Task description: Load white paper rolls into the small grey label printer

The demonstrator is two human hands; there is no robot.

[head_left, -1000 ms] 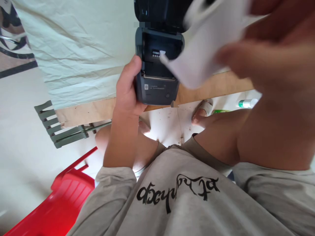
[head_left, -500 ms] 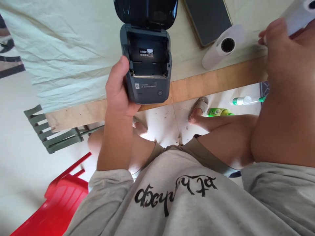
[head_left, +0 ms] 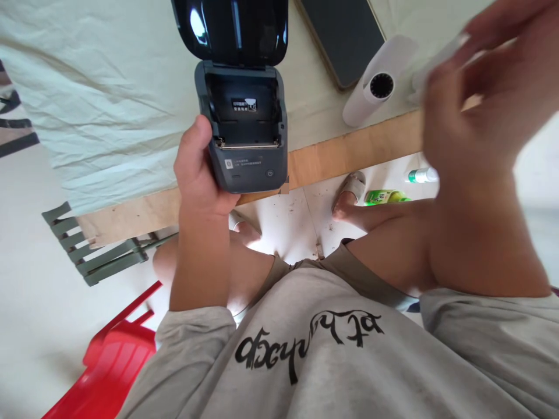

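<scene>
Clasping an open-lidded printer [head_left: 248, 169] in the left hand [head_left: 196, 171], wooden table edge [head_left: 349, 151] beside it, white roll [head_left: 358, 106] to its right, right hand [head_left: 476, 110] farther right of it, blurred, hold impossible to tell; seemingly at the exposed-compartment stage, next calling for steady left support.

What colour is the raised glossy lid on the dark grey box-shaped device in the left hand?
The raised glossy lid is black, showing best in the head view.
</scene>
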